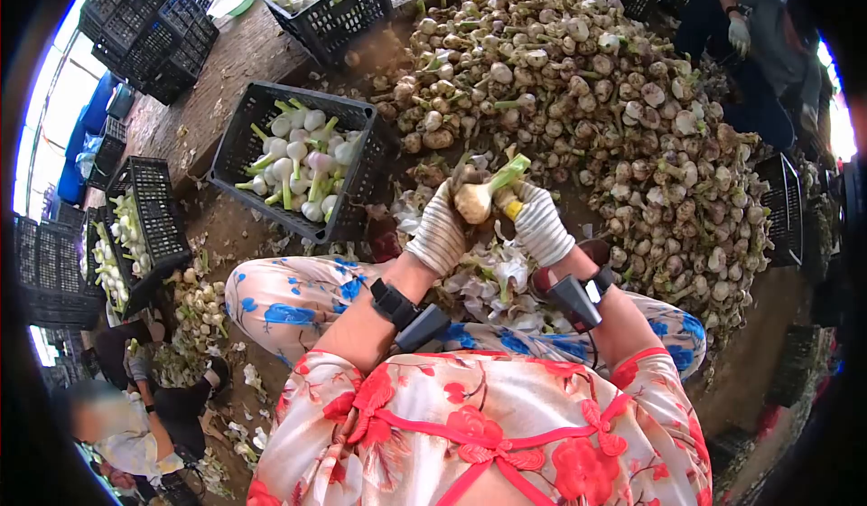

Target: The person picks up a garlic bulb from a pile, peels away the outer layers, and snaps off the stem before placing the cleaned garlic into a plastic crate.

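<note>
Both my hands wear striped, dirty gloves and meet in front of my lap. My left hand (440,231) is closed round a garlic bulb (473,203) with a short green stem pointing up and right. The fingers of my right hand (540,223) are closed at the bulb's right side, near the stem, on something with a yellow part; its full shape is hidden. White peeled skins (497,276) lie below the hands. To the left, a black crate (361,185) holds cleaned white bulbs with green stems. A large heap of unpeeled garlic (578,90) rises beyond my hands.
Another black crate (350,20) with garlic stands at the back. Stacked crates (149,32) are at the upper left, filled crates (155,226) at the left. One person (135,425) sits at the lower left, another (768,54) at the upper right. Loose garlic and skins litter the floor.
</note>
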The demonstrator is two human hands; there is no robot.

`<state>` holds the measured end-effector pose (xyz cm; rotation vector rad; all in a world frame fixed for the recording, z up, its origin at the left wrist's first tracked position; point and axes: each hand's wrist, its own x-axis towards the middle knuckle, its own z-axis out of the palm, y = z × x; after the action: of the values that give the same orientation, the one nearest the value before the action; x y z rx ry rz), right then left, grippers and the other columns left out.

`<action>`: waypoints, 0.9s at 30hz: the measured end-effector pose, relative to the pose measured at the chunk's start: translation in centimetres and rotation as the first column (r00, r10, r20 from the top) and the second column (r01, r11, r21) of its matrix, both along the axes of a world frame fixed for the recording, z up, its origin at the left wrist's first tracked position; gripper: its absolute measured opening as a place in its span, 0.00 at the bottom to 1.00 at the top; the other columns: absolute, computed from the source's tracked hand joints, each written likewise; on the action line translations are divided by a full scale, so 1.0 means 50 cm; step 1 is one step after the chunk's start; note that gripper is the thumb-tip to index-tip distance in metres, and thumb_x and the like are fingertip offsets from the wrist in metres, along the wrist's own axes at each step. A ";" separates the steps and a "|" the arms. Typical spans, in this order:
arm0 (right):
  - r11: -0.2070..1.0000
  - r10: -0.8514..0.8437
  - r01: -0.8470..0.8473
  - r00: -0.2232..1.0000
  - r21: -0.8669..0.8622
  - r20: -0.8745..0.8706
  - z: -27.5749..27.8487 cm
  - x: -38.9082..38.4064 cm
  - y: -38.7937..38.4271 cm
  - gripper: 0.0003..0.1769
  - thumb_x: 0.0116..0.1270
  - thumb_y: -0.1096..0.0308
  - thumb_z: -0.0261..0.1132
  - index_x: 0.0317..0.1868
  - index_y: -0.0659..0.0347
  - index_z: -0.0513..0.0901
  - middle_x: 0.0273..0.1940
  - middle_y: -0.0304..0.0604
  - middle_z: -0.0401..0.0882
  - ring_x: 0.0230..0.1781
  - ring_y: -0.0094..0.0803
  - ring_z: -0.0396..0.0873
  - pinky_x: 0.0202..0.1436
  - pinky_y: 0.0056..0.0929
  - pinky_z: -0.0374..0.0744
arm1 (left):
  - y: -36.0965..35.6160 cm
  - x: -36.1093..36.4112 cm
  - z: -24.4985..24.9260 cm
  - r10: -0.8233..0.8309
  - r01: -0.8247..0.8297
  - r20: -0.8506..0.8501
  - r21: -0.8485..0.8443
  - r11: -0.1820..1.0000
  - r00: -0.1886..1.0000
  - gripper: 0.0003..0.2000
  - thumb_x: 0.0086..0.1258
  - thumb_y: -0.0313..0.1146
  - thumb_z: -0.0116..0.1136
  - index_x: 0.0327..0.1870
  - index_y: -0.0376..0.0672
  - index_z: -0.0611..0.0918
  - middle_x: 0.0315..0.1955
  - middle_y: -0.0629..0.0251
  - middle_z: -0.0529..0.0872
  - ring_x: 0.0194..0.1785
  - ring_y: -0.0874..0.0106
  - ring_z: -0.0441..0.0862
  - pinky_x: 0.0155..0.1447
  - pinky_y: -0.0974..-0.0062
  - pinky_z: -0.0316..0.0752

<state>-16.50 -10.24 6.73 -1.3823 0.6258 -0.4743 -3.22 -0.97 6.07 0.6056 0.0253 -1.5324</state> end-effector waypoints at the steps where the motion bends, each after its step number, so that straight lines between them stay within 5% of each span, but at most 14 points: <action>1: 0.997 -0.037 0.036 0.999 -0.074 -0.017 0.021 0.003 0.009 0.14 0.64 0.70 0.58 0.47 0.68 0.77 0.37 0.36 0.78 0.36 0.16 0.69 0.40 0.17 0.72 | 0.001 0.008 0.001 -0.059 0.058 -0.038 -0.017 0.998 0.998 0.21 0.64 0.53 0.49 0.50 0.49 0.75 0.40 0.66 0.79 0.41 0.69 0.76 0.37 0.70 0.74; 3: 0.987 -0.122 0.110 0.988 0.114 0.098 0.001 0.011 0.011 0.13 0.64 0.69 0.59 0.47 0.68 0.77 0.36 0.36 0.78 0.33 0.16 0.70 0.37 0.16 0.72 | 0.003 0.015 0.034 -0.115 0.112 -0.067 -0.043 0.993 0.991 0.22 0.62 0.54 0.51 0.50 0.49 0.75 0.39 0.65 0.78 0.39 0.69 0.76 0.34 0.69 0.74; 5: 0.919 -0.211 0.188 0.977 0.347 0.029 0.004 0.013 0.004 0.13 0.65 0.69 0.58 0.46 0.67 0.77 0.35 0.35 0.78 0.30 0.17 0.71 0.33 0.16 0.72 | 0.015 -0.005 0.100 -0.033 0.060 0.303 -0.082 0.995 0.952 0.22 0.61 0.48 0.57 0.53 0.48 0.72 0.42 0.64 0.76 0.40 0.70 0.76 0.37 0.68 0.75; 7: 0.933 -0.225 0.200 0.973 0.298 0.054 0.023 0.027 0.007 0.12 0.65 0.69 0.57 0.45 0.67 0.77 0.33 0.36 0.79 0.29 0.18 0.72 0.31 0.17 0.72 | 0.004 -0.025 0.057 0.343 -0.218 0.750 -0.265 0.939 0.566 0.29 0.51 0.26 0.66 0.56 0.45 0.67 0.44 0.64 0.74 0.43 0.73 0.75 0.43 0.70 0.77; 9: 0.977 -0.139 0.149 0.988 -0.153 0.073 0.028 0.033 0.017 0.11 0.65 0.70 0.56 0.44 0.67 0.77 0.33 0.37 0.79 0.30 0.19 0.73 0.32 0.17 0.72 | 0.010 -0.031 0.046 0.385 -0.307 0.633 -0.235 0.922 0.672 0.32 0.44 0.22 0.68 0.54 0.43 0.68 0.42 0.64 0.75 0.41 0.75 0.75 0.40 0.75 0.77; 11: 0.955 -0.126 0.122 0.992 -0.270 0.002 0.016 0.028 0.010 0.10 0.65 0.71 0.55 0.43 0.67 0.78 0.33 0.38 0.79 0.31 0.21 0.73 0.34 0.17 0.72 | 0.019 -0.018 0.056 0.266 -0.272 0.654 -0.095 0.958 0.708 0.27 0.48 0.30 0.67 0.52 0.41 0.70 0.38 0.65 0.76 0.41 0.75 0.76 0.38 0.78 0.77; 13: 0.974 -0.225 0.229 0.959 -0.001 0.170 -0.029 0.037 -0.011 0.10 0.66 0.71 0.55 0.44 0.66 0.77 0.34 0.37 0.79 0.31 0.20 0.73 0.35 0.16 0.73 | 0.010 0.002 0.048 0.131 -0.012 0.537 -0.220 0.975 0.834 0.34 0.51 0.57 0.62 0.53 0.41 0.71 0.39 0.65 0.78 0.42 0.74 0.76 0.43 0.77 0.76; 14: 0.958 -0.251 0.206 0.940 0.201 0.231 -0.033 0.031 -0.003 0.11 0.66 0.69 0.56 0.45 0.65 0.77 0.36 0.36 0.78 0.33 0.19 0.74 0.35 0.16 0.73 | 0.008 0.001 0.053 0.122 -0.044 0.449 -0.180 0.983 0.885 0.35 0.51 0.58 0.61 0.54 0.42 0.71 0.41 0.65 0.78 0.42 0.74 0.77 0.45 0.76 0.75; 17: 0.949 -0.224 0.147 0.938 0.279 0.266 -0.004 0.016 0.001 0.14 0.65 0.67 0.58 0.48 0.63 0.75 0.37 0.36 0.78 0.34 0.21 0.77 0.37 0.19 0.78 | -0.014 0.036 0.064 0.041 -0.053 0.424 0.016 0.998 0.905 0.27 0.64 0.54 0.50 0.55 0.43 0.71 0.42 0.63 0.78 0.40 0.73 0.77 0.44 0.75 0.76; 18: 0.946 -0.226 0.151 0.942 0.286 0.248 0.000 0.015 -0.001 0.16 0.65 0.62 0.59 0.48 0.63 0.75 0.37 0.35 0.79 0.34 0.19 0.77 0.35 0.18 0.77 | -0.035 0.062 -0.034 0.204 -0.155 0.651 -0.133 0.979 0.731 0.23 0.67 0.51 0.47 0.56 0.44 0.71 0.40 0.61 0.79 0.38 0.73 0.79 0.39 0.74 0.78; 21: 0.932 -0.200 0.124 0.959 0.340 0.199 0.021 0.030 0.020 0.14 0.66 0.67 0.57 0.48 0.65 0.76 0.37 0.33 0.77 0.35 0.17 0.73 0.39 0.15 0.73 | -0.004 0.050 0.013 0.172 -0.202 0.630 -0.024 0.979 0.757 0.21 0.67 0.48 0.49 0.55 0.45 0.71 0.38 0.63 0.79 0.37 0.75 0.79 0.33 0.74 0.79; 23: 0.956 -0.198 0.158 0.969 0.248 0.148 0.036 0.037 0.033 0.13 0.65 0.69 0.58 0.48 0.67 0.76 0.37 0.34 0.77 0.35 0.18 0.73 0.40 0.15 0.72 | 0.006 0.034 0.070 0.160 -0.211 0.630 0.006 0.977 0.760 0.20 0.66 0.45 0.51 0.54 0.44 0.71 0.38 0.64 0.80 0.38 0.75 0.79 0.34 0.75 0.79; 25: 0.944 -0.036 0.108 0.973 -0.313 0.228 0.050 0.042 0.045 0.12 0.64 0.72 0.57 0.46 0.68 0.76 0.37 0.35 0.77 0.36 0.19 0.72 0.41 0.17 0.72 | 0.008 0.040 0.070 0.152 -0.187 0.651 -0.016 0.982 0.743 0.18 0.62 0.38 0.58 0.51 0.42 0.73 0.36 0.66 0.80 0.39 0.74 0.79 0.39 0.76 0.78; 27: 0.920 0.027 0.059 0.977 -0.388 0.212 0.064 0.029 0.041 0.11 0.63 0.73 0.56 0.45 0.68 0.76 0.36 0.35 0.77 0.37 0.20 0.72 0.42 0.19 0.72 | 0.010 0.058 0.069 0.047 -0.075 0.642 0.016 0.997 0.766 0.15 0.61 0.33 0.59 0.47 0.40 0.75 0.36 0.64 0.81 0.39 0.74 0.79 0.42 0.77 0.78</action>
<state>-15.04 -8.17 9.95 -1.6772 0.3758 -0.7825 -0.30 -0.45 9.51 1.1307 -0.4490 -1.1928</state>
